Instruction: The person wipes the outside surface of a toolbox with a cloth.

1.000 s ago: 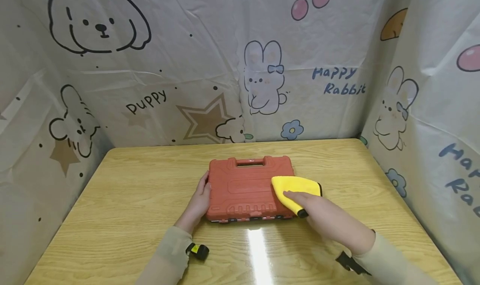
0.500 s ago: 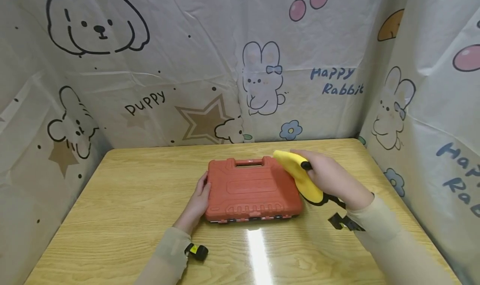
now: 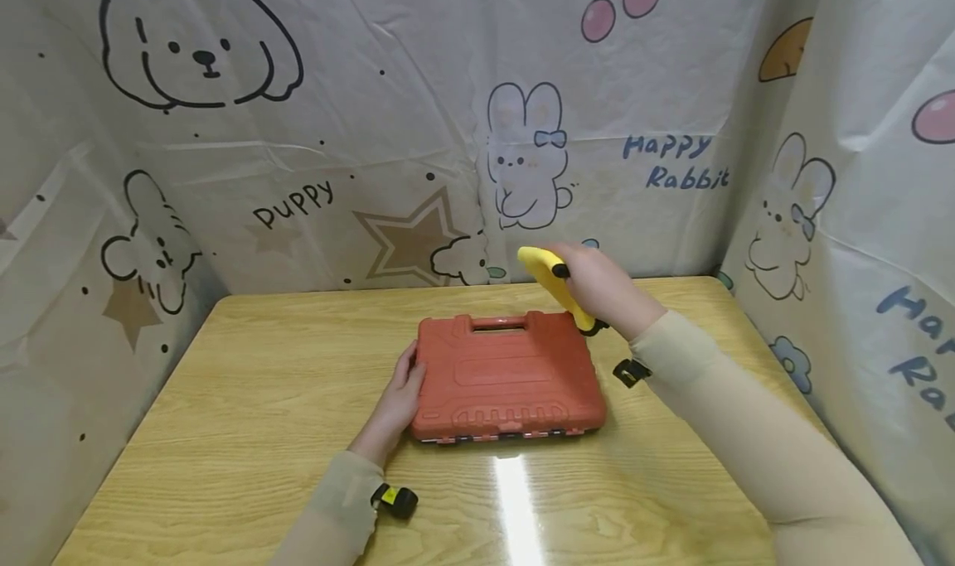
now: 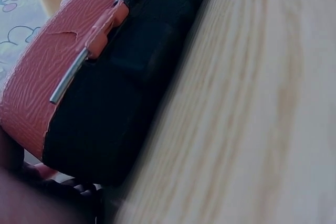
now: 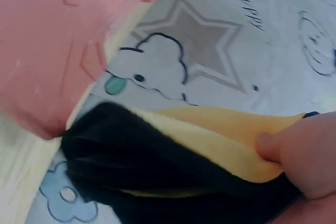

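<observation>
A red plastic tool case (image 3: 507, 375) with a black lower half lies flat on the wooden table, its handle toward the back wall. At its left edge my left hand (image 3: 391, 404) grips the side, thumb by the upper edge. The left wrist view shows the case's front corner with a metal hinge pin (image 4: 69, 76). My right hand (image 3: 600, 284) holds a yellow cloth (image 3: 548, 274) with black trim above the far right corner of the case. In the right wrist view the thumb pinches the folded cloth (image 5: 210, 129); its dark edge hangs near the case corner.
The wooden table (image 3: 298, 359) extends around the case on all sides. A pale printed sheet (image 3: 418, 135) with animal drawings covers the back and both sides. Both sleeves carry small dark straps; a black device (image 3: 403, 502) sits at the left wrist.
My right hand has lifted the yellow cloth from the case's right side, moving it away toward the back. The left hand and the case have stayed in place.
</observation>
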The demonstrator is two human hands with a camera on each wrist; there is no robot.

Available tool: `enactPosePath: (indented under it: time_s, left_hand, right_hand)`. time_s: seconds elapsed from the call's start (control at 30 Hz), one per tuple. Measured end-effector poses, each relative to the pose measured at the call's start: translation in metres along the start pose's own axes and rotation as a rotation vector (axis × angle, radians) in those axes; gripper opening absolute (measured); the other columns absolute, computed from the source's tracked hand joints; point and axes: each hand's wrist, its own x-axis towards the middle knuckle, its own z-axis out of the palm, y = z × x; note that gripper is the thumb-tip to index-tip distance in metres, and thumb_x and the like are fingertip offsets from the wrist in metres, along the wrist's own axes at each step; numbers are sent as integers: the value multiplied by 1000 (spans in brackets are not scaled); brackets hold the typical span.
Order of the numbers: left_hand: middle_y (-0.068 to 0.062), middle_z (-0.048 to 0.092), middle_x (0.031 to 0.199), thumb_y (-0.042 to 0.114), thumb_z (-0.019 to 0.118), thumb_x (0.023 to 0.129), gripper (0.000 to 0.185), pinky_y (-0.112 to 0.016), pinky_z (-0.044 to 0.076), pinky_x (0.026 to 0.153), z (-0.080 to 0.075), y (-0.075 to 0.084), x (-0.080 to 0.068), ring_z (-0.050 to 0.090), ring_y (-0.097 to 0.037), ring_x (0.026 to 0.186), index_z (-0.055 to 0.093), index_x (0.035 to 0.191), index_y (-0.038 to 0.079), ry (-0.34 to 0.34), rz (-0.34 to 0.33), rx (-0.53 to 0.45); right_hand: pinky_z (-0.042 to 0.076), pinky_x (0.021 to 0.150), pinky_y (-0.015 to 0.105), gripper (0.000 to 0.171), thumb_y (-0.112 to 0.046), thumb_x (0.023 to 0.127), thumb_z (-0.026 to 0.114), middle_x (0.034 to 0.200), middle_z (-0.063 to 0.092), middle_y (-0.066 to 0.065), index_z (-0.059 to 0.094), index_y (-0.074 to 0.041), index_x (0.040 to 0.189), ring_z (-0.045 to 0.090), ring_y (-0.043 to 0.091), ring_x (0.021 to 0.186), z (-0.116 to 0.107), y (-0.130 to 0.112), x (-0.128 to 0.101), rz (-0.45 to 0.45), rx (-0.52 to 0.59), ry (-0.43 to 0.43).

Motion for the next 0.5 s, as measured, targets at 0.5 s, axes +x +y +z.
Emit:
enactPosePath:
  time_s: [0.5]
  left_hand:
    - [-16,10,174,30,34,114,60,-55,12,129,3,4,-3,8,-36,160,10,168,18,-2,4,-15]
  right_hand:
    - [49,110,41,36,-11,109,50,134,68,7,60,-13,143,63,25,124,84,-35,54,-257,-76,-106]
